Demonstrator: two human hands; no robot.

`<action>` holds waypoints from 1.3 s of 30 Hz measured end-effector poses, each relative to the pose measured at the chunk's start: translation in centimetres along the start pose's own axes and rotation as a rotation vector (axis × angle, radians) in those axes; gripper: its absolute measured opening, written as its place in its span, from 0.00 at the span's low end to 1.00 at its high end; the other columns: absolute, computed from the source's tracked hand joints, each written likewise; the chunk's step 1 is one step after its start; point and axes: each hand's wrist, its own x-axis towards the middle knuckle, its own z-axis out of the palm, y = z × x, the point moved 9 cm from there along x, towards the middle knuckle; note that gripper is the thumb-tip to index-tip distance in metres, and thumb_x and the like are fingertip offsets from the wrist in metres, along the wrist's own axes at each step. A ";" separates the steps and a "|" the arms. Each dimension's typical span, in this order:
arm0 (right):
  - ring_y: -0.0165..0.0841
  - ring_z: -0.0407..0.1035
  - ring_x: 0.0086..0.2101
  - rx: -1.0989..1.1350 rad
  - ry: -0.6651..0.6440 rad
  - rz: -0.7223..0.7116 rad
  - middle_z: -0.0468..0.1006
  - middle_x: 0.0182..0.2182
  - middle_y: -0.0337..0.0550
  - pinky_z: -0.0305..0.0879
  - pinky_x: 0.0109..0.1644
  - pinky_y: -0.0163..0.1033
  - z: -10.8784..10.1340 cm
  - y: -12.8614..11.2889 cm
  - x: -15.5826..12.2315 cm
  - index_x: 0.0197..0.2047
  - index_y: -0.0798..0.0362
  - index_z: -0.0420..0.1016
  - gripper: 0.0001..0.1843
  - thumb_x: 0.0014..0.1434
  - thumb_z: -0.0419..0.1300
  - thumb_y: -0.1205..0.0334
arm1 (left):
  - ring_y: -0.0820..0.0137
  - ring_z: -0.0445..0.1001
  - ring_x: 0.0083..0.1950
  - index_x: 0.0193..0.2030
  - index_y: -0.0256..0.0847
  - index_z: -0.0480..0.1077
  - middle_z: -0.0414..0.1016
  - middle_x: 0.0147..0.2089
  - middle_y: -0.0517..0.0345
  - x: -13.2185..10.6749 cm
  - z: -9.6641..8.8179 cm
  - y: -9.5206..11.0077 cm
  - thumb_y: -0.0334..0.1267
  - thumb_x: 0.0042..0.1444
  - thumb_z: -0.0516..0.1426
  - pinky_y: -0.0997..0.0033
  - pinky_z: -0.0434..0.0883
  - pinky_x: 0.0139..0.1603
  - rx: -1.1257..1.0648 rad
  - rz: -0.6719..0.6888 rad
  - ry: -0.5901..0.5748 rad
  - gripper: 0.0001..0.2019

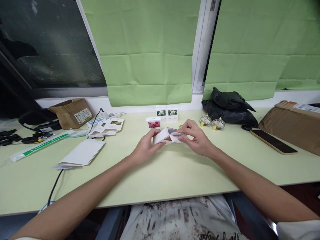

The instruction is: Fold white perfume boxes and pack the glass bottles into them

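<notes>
A small white cardboard box (162, 136) is held above the table between my two hands, its end flaps unfolded toward the right. My left hand (145, 146) grips its left side, thumb beneath and fingers on top. At the open end, my right hand (196, 138) pinches a flap between thumb and fingers. Just behind stands a small box with a pink-red flower picture (154, 124). Farther back, two white boxes with white flower pictures (167, 113) stand side by side. Two round glass bottles with gold necks (211, 122) rest right of my right hand.
Flattened printed cartons (107, 127) and folded white card (81, 153) lie left, near a brown box (72, 114) and a long green-and-white packet (42, 145). On the right are black plastic bags (228, 108), a phone (273, 141) and a large brown carton (292, 123). A black cable crosses the left side.
</notes>
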 end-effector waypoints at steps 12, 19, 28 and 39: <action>0.46 0.62 0.49 -0.437 -0.078 -0.206 0.75 0.45 0.49 0.64 0.54 0.53 2.0 -1.6 -0.8 0.50 0.42 0.81 0.14 0.68 0.60 0.69 | 0.53 0.72 0.66 0.67 0.50 0.58 0.70 0.64 0.46 -1.0 -0.2 2.9 0.32 0.63 0.62 0.46 0.70 0.66 0.101 0.424 0.076 0.28; 0.45 0.63 0.47 -0.363 -0.080 -0.209 0.77 0.44 0.48 0.64 0.54 0.53 1.9 -1.9 -0.6 0.50 0.44 0.82 0.12 0.69 0.60 0.67 | 0.58 0.73 0.64 0.67 0.56 0.54 0.55 0.72 0.42 -1.4 0.0 3.1 0.28 0.69 0.57 0.49 0.79 0.56 0.229 0.589 0.026 0.27; 0.46 0.67 0.51 -0.194 0.185 -0.011 0.73 0.48 0.50 0.64 0.58 0.55 -1.4 -1.0 -0.3 0.60 0.46 0.74 0.17 0.76 0.51 0.55 | 0.54 0.63 0.74 0.62 0.54 0.56 0.59 0.70 0.45 -0.9 -0.8 3.1 0.33 0.68 0.62 0.50 0.84 0.51 0.121 0.513 0.121 0.23; 0.46 0.70 0.47 -0.280 -0.038 0.443 0.78 0.48 0.48 0.66 0.46 0.45 1.9 7.1 -1.7 0.57 0.49 0.70 0.21 0.64 0.64 0.52 | 0.53 0.62 0.75 0.69 0.53 0.55 0.61 0.68 0.43 -0.4 -0.7 1.7 0.36 0.69 0.61 0.49 0.83 0.56 0.075 0.430 0.132 0.27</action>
